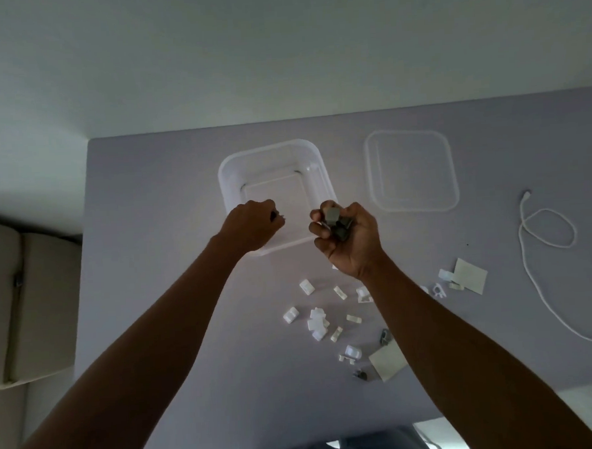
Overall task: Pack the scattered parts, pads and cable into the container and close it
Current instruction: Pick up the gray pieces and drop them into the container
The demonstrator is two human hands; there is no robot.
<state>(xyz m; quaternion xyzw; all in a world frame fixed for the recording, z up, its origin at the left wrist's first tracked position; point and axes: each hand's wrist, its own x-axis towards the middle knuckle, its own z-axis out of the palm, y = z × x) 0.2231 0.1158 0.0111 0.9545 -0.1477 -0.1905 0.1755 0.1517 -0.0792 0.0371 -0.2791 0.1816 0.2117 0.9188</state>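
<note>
Right hand [348,237] curled shut round a bunch of small grey parts [335,222], held just over the near-right corner of the clear container [270,157]. Left hand [253,226] closed w/ fingertips pinched on something tiny, can't tell what, above the container's near edge. Container open on the bench [151,232]; lid [411,170] flat beside it, to the right. White clips [318,321] & pads [470,275] scattered nearer the person, white cable [548,228] looped far right
</note>
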